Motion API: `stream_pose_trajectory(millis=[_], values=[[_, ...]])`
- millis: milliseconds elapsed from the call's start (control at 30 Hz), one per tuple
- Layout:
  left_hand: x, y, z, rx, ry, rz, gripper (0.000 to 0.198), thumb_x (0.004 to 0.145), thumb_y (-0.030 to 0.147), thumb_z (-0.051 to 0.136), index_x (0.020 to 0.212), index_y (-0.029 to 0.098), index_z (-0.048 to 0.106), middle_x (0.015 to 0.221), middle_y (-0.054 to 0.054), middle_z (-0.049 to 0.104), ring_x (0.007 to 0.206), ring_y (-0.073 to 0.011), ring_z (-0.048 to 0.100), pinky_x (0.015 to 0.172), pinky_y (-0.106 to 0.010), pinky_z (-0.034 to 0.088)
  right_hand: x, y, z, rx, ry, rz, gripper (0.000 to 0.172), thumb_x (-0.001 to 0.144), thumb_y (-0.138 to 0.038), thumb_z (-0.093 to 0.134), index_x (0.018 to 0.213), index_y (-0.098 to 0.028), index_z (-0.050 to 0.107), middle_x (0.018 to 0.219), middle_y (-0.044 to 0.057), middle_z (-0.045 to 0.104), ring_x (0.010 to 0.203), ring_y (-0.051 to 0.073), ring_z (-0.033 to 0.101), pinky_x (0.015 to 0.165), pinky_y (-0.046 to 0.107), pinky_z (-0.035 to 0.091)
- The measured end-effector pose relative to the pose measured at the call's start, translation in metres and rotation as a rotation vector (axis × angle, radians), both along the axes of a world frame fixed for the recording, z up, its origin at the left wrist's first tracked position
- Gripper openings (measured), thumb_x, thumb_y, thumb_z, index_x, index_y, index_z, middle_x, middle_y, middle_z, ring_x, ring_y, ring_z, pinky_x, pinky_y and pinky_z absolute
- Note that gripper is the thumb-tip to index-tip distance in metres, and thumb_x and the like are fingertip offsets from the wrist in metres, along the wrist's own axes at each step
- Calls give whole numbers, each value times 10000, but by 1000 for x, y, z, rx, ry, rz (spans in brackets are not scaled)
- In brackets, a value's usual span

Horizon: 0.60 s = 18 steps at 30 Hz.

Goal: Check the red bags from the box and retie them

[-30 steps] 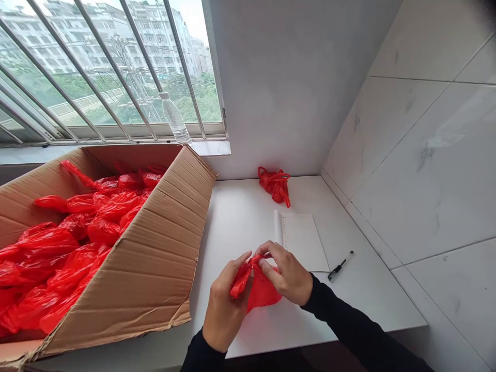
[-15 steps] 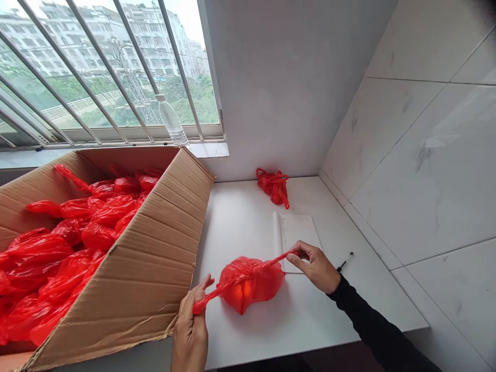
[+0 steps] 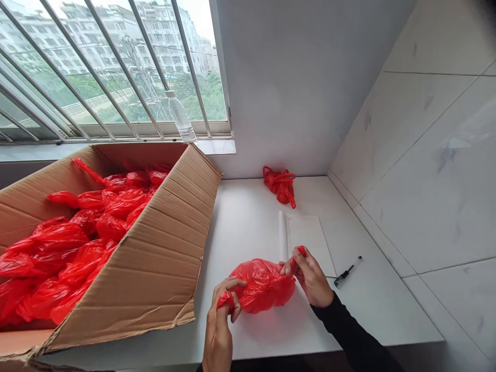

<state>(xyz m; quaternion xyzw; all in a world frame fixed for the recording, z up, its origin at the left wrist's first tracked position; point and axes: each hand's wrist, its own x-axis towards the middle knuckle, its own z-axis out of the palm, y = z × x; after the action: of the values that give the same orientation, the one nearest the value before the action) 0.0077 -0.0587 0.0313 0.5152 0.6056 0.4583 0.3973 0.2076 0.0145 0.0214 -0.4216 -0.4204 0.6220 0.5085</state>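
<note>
A: Nearest us, what do we log?

B: Left hand (image 3: 220, 320), fingers clamped around one twisted end of a red plastic bag (image 3: 261, 287); a tuft pokes out past the thumb. Right hand (image 3: 311, 279), black sleeve (image 3: 351, 328) behind it, pinches the opposite end between thumb and fingers. The hands stand apart, the bag between them.

A: And the bag's position?

B: Near the front edge of a white table (image 3: 248, 217), bulging, contents hidden from us. We note a reddish tint on the white surface beside it.

A: Left of the hands?

B: A cardboard box (image 3: 155, 263), one flap slanting toward the table. Inside, we see a heap of red bags (image 3: 120, 204), several with twisted ends sticking up.

A: Beyond the right hand?

B: A notebook (image 3: 310, 243), pale strip along its left side. Just right of its lower corner, a black pen (image 3: 347, 272), lying aslant.

A: Farther back?

B: Another red bag with loops (image 3: 279, 185), by the grey wall (image 3: 287, 93). On the windowsill (image 3: 217, 146), a clear bottle (image 3: 180, 118); past the metal bars (image 3: 189, 64), we see trees and pale buildings (image 3: 170, 39).
</note>
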Motion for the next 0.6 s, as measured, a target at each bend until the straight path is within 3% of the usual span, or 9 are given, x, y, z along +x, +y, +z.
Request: stream_pose_trajectory(millis=[100,167,200,300,367,433,467,500,600], values=[[-8,-7,-7,-7,12,53,421,994,429,304,736,213,558,1218,-121,645,1259,-309,522,1041,-485,456,4,-2,-9,-103,29,-39,422,885,-648,559,839,-241,458,703,12,687,809,223,697,834,400,545],[-7,-12,-9,71,85,-19,240,954,360,404,956,213,594,1409,-127,540,1318,-308,488,1060,-496,448,6,-7,-13,-138,10,-91,426,861,-652,589,837,-236,498,727,20,696,822,231,701,806,390,560],[-5,-14,-10,141,170,-54,247,919,317,460,1110,217,579,1473,-132,484,1367,-313,443,1098,-520,412,7,-9,-16,-152,4,-116,426,851,-651,600,834,-234,516,747,26,703,831,236,704,791,387,569],[5,-9,-17,297,539,-236,669,798,253,600,1437,225,404,1541,-140,414,1458,-349,306,1191,-603,239,10,-14,-25,-199,1,-113,423,804,-639,659,817,-229,554,810,49,724,857,259,717,741,382,600],[10,1,-22,281,724,-330,598,774,205,624,1358,237,501,1367,-121,583,1353,-345,440,1188,-610,223,15,-14,-33,-229,13,-97,418,765,-618,707,853,-232,573,870,66,742,904,280,724,744,392,616],[12,13,-23,241,820,-354,279,786,161,601,1058,217,625,1044,-85,689,1067,-294,607,1103,-564,354,22,-12,-40,-235,34,-155,430,749,-599,725,954,-250,579,974,78,753,990,289,718,796,406,621],[11,17,-20,228,838,-333,133,797,156,585,919,203,611,904,-69,679,913,-261,625,1005,-515,436,27,-11,-45,-233,43,-201,454,744,-595,726,1012,-263,572,1033,82,751,1035,288,708,828,410,619],[10,21,-13,210,828,-323,27,813,178,579,831,197,572,816,-58,655,796,-234,609,880,-454,486,32,-10,-49,-234,48,-245,489,735,-597,729,1062,-275,561,1081,85,745,1073,284,697,856,410,614],[-3,25,29,123,624,-254,185,907,328,541,773,209,497,738,-31,615,658,-185,556,620,-325,429,49,-8,-66,-288,20,-325,615,681,-623,752,1153,-294,536,1119,87,735,1101,281,683,868,405,613]])
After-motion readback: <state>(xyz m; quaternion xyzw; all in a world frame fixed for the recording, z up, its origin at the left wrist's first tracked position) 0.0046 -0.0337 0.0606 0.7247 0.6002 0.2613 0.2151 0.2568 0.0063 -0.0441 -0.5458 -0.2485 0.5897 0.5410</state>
